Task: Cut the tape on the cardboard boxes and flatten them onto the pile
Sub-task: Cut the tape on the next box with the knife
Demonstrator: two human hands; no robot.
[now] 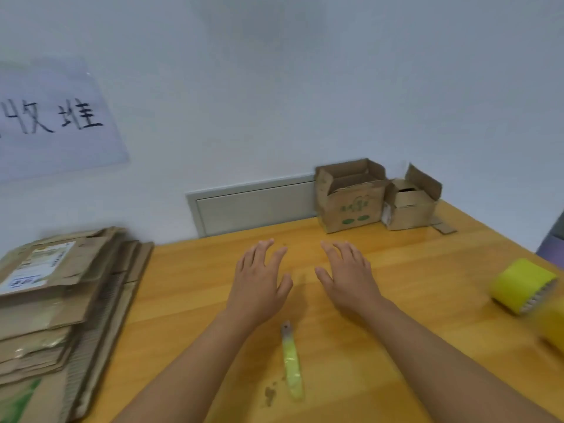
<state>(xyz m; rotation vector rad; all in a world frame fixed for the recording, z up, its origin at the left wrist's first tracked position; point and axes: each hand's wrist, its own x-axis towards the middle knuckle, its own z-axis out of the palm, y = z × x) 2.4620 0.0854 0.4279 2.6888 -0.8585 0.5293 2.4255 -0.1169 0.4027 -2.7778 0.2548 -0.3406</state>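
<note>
Both hands out over wooden surface (pixel 427 270), palms down; left hand (pixel 259 279) wide, fingers spread, holding nothing; right hand (pixel 348 273) same, nothing in it; 2 boxes at far edge by wall, flaps up: bigger box (pixel 351 206) with green print, smaller box (pixel 410 206) touching its right side; flattened pile (pixel 61 288) stacked at left; knife (pixel 291 361) with yellow-green handle lying between forearms, untouched; yellow tape roll (pixel 522 288) near right edge; paper sign (pixel 52 117) on wall, upper left.
</note>
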